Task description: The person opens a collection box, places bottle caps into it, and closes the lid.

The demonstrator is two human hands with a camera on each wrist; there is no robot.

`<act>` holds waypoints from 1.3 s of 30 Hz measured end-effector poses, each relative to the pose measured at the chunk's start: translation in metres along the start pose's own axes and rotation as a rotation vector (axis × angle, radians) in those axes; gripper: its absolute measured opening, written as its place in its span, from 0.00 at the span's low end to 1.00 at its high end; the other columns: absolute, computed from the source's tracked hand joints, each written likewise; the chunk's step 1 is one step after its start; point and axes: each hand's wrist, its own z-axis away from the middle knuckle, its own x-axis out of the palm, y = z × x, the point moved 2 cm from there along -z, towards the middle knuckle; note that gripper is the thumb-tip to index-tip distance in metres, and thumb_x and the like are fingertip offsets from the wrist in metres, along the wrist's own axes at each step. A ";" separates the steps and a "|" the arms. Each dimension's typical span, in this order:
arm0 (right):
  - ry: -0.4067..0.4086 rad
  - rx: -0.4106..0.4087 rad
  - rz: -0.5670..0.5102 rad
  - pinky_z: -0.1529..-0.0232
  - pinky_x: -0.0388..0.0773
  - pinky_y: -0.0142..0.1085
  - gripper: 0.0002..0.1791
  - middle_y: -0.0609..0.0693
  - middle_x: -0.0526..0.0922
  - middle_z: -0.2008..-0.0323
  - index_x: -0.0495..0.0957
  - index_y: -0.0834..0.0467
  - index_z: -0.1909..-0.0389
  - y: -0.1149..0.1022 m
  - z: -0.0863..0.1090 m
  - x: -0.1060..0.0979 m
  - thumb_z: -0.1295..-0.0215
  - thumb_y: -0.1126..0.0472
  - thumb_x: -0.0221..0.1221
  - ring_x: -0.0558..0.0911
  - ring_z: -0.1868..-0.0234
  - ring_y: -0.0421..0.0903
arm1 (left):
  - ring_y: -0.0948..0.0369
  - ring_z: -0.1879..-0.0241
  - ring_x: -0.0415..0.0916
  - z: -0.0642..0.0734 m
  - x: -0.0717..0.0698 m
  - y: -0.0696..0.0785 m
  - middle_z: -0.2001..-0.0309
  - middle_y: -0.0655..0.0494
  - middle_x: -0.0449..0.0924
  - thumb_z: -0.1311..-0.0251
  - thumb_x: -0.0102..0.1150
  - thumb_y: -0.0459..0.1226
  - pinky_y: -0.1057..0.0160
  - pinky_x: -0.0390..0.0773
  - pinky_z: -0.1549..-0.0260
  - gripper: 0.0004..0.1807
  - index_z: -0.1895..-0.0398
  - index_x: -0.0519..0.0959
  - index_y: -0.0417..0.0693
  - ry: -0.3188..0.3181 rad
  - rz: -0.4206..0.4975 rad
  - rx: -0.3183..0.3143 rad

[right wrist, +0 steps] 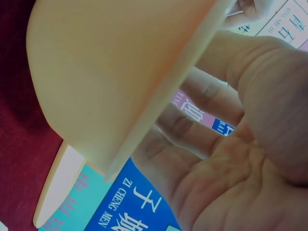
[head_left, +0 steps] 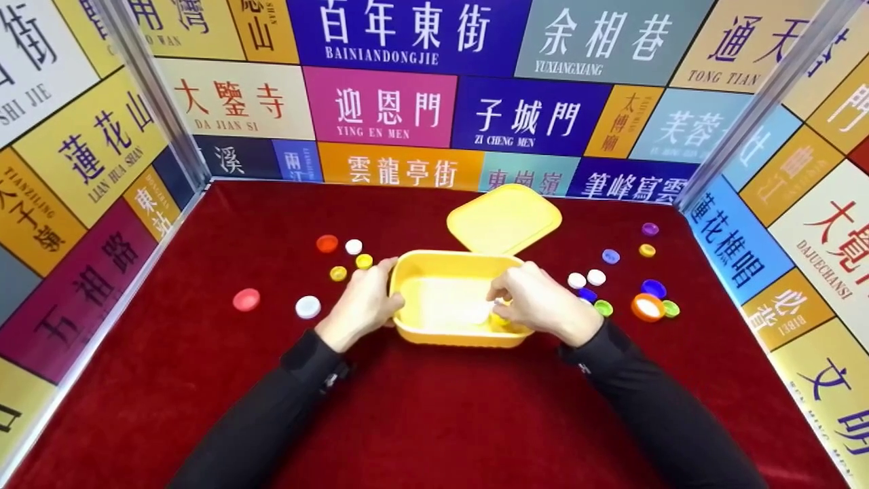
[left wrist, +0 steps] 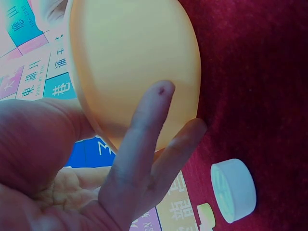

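Observation:
A yellow rectangular box (head_left: 434, 343) stands open-topped in the middle of the red cloth. My left hand (head_left: 364, 299) grips its left end, thumb over the rim and fingers along the outer wall; the left wrist view shows the fingers (left wrist: 153, 120) against that wall. My right hand (head_left: 540, 299) reaches over the right end, fingers bent down inside. Under those fingers lies a yellow cap (head_left: 499, 319), with a small whitish thing at the fingertips. In the right wrist view the box wall (right wrist: 110, 72) hides the fingertips, so whether they pinch anything is unclear.
Behind the box lies its yellow lid (head_left: 506, 217). Left of it are loose caps: red (head_left: 327, 243), pink (head_left: 246, 299), white (head_left: 308, 307) and yellow (head_left: 338, 274). Several more lie right, including an orange one (head_left: 648, 308) and a purple one (head_left: 650, 229). Printed panels (head_left: 400, 109) enclose the table.

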 end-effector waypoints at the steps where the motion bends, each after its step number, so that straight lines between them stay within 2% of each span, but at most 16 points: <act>1: 0.008 -0.004 -0.003 0.46 0.95 0.55 0.09 0.60 0.98 0.54 0.96 0.65 0.52 0.000 0.000 0.000 0.30 0.69 0.76 0.95 0.52 0.59 | 0.43 0.51 0.96 0.000 0.000 0.000 0.25 0.31 0.83 0.25 0.64 0.28 0.59 0.94 0.72 0.40 0.10 0.69 0.38 0.001 0.000 0.000; 11: 0.054 0.014 -0.023 0.44 0.95 0.56 0.10 0.63 0.98 0.53 0.96 0.66 0.51 0.001 -0.001 -0.002 0.30 0.68 0.77 0.96 0.51 0.61 | 0.43 0.53 0.97 -0.001 0.000 -0.001 0.25 0.31 0.83 0.25 0.65 0.28 0.59 0.94 0.73 0.40 0.10 0.69 0.39 0.001 0.002 0.004; 19: 0.125 -0.032 0.021 0.46 0.95 0.56 0.11 0.63 0.97 0.55 0.95 0.66 0.51 0.003 0.000 -0.008 0.30 0.67 0.78 0.94 0.53 0.61 | 0.44 0.56 0.97 0.000 0.000 -0.001 0.24 0.30 0.82 0.25 0.65 0.27 0.60 0.93 0.73 0.40 0.10 0.68 0.38 0.003 -0.001 0.000; 25: 0.166 0.001 0.028 0.45 0.94 0.57 0.13 0.65 0.96 0.54 0.95 0.65 0.48 0.009 -0.001 -0.016 0.29 0.64 0.79 0.94 0.52 0.63 | 0.43 0.53 0.97 0.000 0.000 -0.001 0.24 0.30 0.82 0.25 0.64 0.27 0.59 0.94 0.73 0.41 0.10 0.68 0.37 0.003 0.001 0.003; 31: 0.247 0.028 -0.016 0.46 0.94 0.58 0.14 0.64 0.96 0.52 0.95 0.65 0.46 0.026 -0.005 -0.028 0.29 0.65 0.78 0.94 0.52 0.64 | 0.43 0.54 0.97 0.000 0.000 -0.001 0.25 0.30 0.82 0.26 0.64 0.27 0.59 0.93 0.73 0.41 0.10 0.68 0.37 0.004 0.001 0.010; 39: 0.309 0.132 -0.018 0.41 0.93 0.59 0.18 0.65 0.95 0.46 0.94 0.64 0.41 0.060 -0.005 -0.043 0.28 0.62 0.78 0.94 0.49 0.62 | 0.45 0.58 0.96 -0.001 0.000 0.001 0.26 0.30 0.83 0.26 0.64 0.28 0.60 0.93 0.74 0.41 0.10 0.68 0.38 0.006 -0.016 0.007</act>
